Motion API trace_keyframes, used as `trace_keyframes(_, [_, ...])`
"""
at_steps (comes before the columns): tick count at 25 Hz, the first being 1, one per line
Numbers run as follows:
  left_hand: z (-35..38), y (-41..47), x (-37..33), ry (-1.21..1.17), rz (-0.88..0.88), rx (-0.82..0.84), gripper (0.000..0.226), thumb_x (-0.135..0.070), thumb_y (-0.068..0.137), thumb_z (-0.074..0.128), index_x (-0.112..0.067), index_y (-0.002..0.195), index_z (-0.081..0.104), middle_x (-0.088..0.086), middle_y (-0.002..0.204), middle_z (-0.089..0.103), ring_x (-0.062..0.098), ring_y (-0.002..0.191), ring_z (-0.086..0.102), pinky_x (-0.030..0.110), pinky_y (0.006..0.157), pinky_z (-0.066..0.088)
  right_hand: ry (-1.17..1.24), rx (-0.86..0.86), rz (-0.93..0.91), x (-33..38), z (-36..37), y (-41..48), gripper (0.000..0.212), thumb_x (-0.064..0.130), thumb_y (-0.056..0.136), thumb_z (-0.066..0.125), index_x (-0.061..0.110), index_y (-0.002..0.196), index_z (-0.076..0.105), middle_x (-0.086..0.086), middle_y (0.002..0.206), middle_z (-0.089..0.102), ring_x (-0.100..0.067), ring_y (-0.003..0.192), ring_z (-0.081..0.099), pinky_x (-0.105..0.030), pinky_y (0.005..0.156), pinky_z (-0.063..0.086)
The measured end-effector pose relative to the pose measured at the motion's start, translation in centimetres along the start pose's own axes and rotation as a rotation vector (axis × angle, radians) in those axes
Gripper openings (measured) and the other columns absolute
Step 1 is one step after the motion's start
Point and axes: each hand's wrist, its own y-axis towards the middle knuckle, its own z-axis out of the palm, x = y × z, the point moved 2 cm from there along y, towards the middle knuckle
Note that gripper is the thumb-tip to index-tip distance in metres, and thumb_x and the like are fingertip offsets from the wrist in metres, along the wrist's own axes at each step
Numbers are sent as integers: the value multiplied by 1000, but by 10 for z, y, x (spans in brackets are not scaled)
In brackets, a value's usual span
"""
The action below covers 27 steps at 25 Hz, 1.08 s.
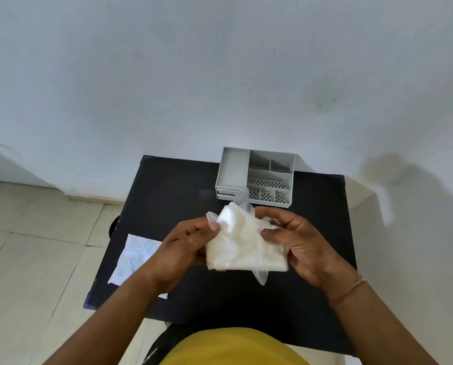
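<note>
far left, a paper [130, 259] with blue scribbles is lying on the black desk [172, 185], partly under the forearm. the left hand [179, 248] is gripping the near left side of the plastic [241, 246], its fingers [212, 225] pinching the upper left edge. the plastic, a crumpled clear bundle, is hanging in the air just above the middle of the desk, between both hands. beyond it, a grey organizer [257, 175] is sitting at the desk's far edge by the wall. the right hand [301, 243] is holding the bundle's right side, fingers curling in and pinching a fold.
</note>
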Motion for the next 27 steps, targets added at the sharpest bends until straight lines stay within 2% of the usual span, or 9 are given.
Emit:
trace_keyframes(4, [7, 0, 1, 127, 69, -132, 49, -7, 96, 72, -25, 141, 66, -4, 121, 82, 16, 113, 77, 29, 81, 65, -197, 155, -85, 12, -1, 2, 47, -20, 84, 66, 15, 111, 82, -5, 128, 76, -26, 121, 70, -44, 95, 61])
trace_keyframes(8, [-4, 11, 7, 120, -96, -260, 91, -7, 86, 84, -35, 159, 38, -9, 110, 85, 10, 102, 80, 26, 75, 66, -223, 209, -104, 15, 6, 12, 86, -24, 78, 65, 32, 142, 62, 2, 137, 70, -21, 122, 69, -43, 95, 62])
trace_keyframes(11, [-9, 16, 9, 153, -158, -190, 70, -6, 84, 86, -20, 148, 60, -3, 110, 85, 20, 104, 81, 38, 86, 68, -212, 194, -39, 13, 1, 23, 98, -21, 76, 71, 40, 149, 52, 2, 141, 67, -25, 125, 67, -48, 98, 61])
trace_keyframes(13, [-24, 18, 7, 168, -128, -171, 45, -5, 85, 85, -19, 127, 76, 2, 110, 85, 24, 104, 80, 41, 87, 67, -133, 268, 72, 7, 11, 33, 87, -13, 82, 73, 32, 153, 49, -9, 143, 66, -34, 128, 66, -55, 106, 55])
trace_keyframes(16, [-49, 18, 4, 179, -89, -124, 28, -2, 85, 84, -20, 106, 83, 4, 104, 84, 21, 95, 79, 39, 82, 64, 54, 384, 255, -7, 31, 51, 56, 36, 102, 56, 11, 153, 51, -25, 154, 53, -49, 144, 47, -62, 120, 33])
trace_keyframes(19, [-50, 21, -5, 172, -85, 1, 30, 6, 85, 79, -21, 97, 83, 2, 98, 82, 18, 91, 76, 33, 78, 61, 234, 320, 450, -19, 40, 58, 81, 71, 98, 40, 6, 139, 67, -20, 134, 69, -41, 124, 59, -49, 111, 42])
trace_keyframes(21, [-63, 31, -9, 301, -100, 65, 31, 2, 83, 84, -23, 101, 83, -3, 98, 83, 14, 90, 77, 30, 78, 61, 302, 298, 463, -35, 59, 63, 69, 64, 100, 44, 8, 126, 76, -16, 118, 76, -32, 111, 67, -40, 100, 53])
trace_keyframes(24, [-73, 50, -11, 650, -99, 104, 46, -10, 76, 92, -32, 115, 81, -12, 105, 83, 6, 93, 78, 27, 86, 62, 120, 272, 392, -53, 75, 56, 56, 48, 108, 45, 5, 136, 68, -23, 135, 69, -35, 127, 64, -46, 115, 47])
trace_keyframes(27, [-76, 64, -14, 801, -47, 136, 58, -19, 75, 94, -39, 126, 74, -18, 114, 78, 3, 102, 74, 27, 93, 61, -107, 157, 297, -53, 82, 53, 47, 42, 95, 66, 7, 126, 72, -23, 125, 75, -32, 109, 75, -44, 99, 58])
